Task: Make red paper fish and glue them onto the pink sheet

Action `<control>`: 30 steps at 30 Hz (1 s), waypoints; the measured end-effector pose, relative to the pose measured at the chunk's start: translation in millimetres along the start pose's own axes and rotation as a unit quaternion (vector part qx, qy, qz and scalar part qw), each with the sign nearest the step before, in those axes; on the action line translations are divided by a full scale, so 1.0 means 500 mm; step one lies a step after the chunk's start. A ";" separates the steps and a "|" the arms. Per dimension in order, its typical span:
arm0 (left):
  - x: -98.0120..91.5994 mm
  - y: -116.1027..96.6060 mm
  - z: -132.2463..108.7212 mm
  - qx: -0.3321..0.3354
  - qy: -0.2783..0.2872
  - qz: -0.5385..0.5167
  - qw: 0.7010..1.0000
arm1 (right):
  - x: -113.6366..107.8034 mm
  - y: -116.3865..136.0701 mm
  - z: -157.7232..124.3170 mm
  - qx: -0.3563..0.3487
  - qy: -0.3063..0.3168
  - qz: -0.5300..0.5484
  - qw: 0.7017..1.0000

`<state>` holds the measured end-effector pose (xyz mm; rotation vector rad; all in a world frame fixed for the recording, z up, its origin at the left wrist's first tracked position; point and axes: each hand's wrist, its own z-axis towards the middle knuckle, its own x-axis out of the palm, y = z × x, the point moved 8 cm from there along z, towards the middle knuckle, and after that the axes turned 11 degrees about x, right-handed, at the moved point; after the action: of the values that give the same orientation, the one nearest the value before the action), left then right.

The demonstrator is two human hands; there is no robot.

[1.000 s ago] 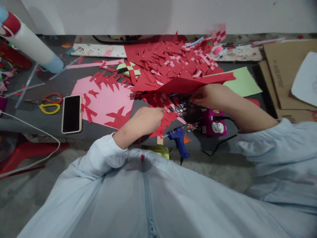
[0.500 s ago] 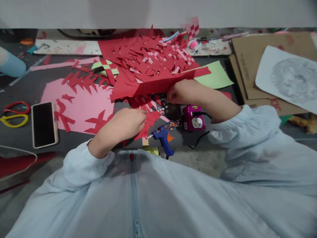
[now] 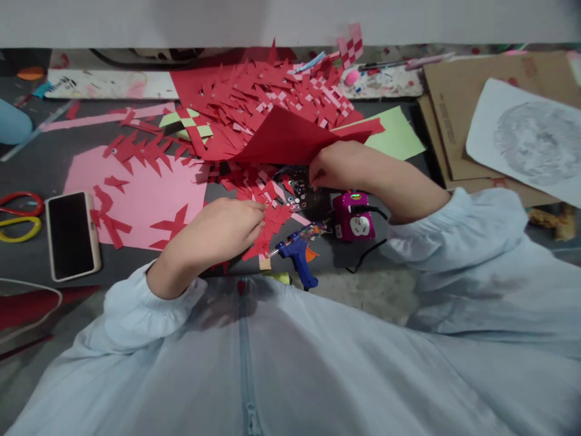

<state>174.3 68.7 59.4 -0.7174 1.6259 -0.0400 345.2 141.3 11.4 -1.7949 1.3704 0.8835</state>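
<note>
My left hand [image 3: 224, 227] rests closed on a woven red paper piece [image 3: 267, 227] near the table's front edge, fingers pinching it. My right hand [image 3: 338, 166] is closed in a pinch just under a lifted red paper sheet [image 3: 290, 139], above a dark patch strewn with small googly eyes [image 3: 299, 191]; what the fingertips hold is too small to make out. A big heap of red and pink woven paper shapes [image 3: 281, 97] lies behind both hands.
A blue glue gun [image 3: 297, 254] and a magenta power socket [image 3: 354, 218] sit by the front edge. A phone [image 3: 72, 235] and scissors [image 3: 18, 213] lie at left beside pink paper [image 3: 145, 194]. Cardboard [image 3: 458, 91] and a drawing sheet [image 3: 526, 139] are at right.
The view swung right and down. The red sheet over my right hand has lifted, showing more of its face. Both hands stay in nearly the same places.
</note>
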 end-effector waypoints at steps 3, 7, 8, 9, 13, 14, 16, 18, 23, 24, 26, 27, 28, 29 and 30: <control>0.002 0.002 -0.001 -0.002 -0.002 0.004 1.000 | 0.011 -0.008 -0.009 0.037 -0.022 -0.022 0.999; 0.006 0.004 -0.002 -0.006 0.002 0.011 1.000 | 0.030 -0.001 -0.017 0.053 -0.010 -0.043 0.998; 0.006 0.004 -0.003 -0.006 0.001 0.012 1.000 | 0.030 0.002 -0.019 0.056 -0.009 -0.049 0.997; 0.006 0.003 -0.003 -0.006 0.000 0.012 1.000 | 0.029 0.005 -0.021 0.059 -0.010 -0.053 0.997; 0.003 0.002 -0.007 -0.007 -0.008 0.011 1.000 | 0.024 0.015 -0.027 0.058 0.006 -0.063 0.996; 0.003 0.002 -0.008 -0.007 -0.009 0.010 1.000 | 0.024 0.014 -0.026 0.055 0.014 -0.060 0.997; 0.003 0.001 -0.010 -0.008 -0.009 0.010 1.000 | 0.023 0.007 -0.021 0.045 0.018 -0.030 0.998; 0.002 0.001 -0.011 -0.009 -0.005 0.011 1.000 | 0.020 -0.005 -0.013 0.032 0.016 0.043 0.998; 0.001 -0.004 -0.012 -0.008 -0.004 0.010 1.000 | 0.029 -0.031 0.001 0.028 0.056 0.188 0.980; 0.001 -0.005 -0.011 -0.008 -0.004 0.013 1.000 | 0.030 -0.031 0.001 0.029 0.062 0.196 0.978; 0.002 -0.005 -0.011 -0.010 -0.002 0.018 1.000 | 0.029 -0.031 -0.001 0.037 0.064 0.202 0.976; 0.003 -0.006 -0.011 -0.011 -0.002 0.019 1.000 | 0.029 -0.030 -0.002 0.041 0.066 0.204 0.976; 0.004 -0.006 -0.011 -0.012 0.000 0.020 1.000 | 0.029 -0.029 -0.003 0.043 0.068 0.204 0.976; 0.004 -0.006 -0.011 -0.012 0.001 0.020 1.000 | 0.030 -0.029 -0.002 0.045 0.069 0.202 0.976; 0.004 -0.007 -0.011 -0.013 0.002 0.020 1.000 | 0.030 -0.028 -0.002 0.041 0.070 0.200 0.977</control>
<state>170.5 62.9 60.1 -0.7043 1.6474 0.0084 362.1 135.8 1.0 -1.5672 1.8732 0.8992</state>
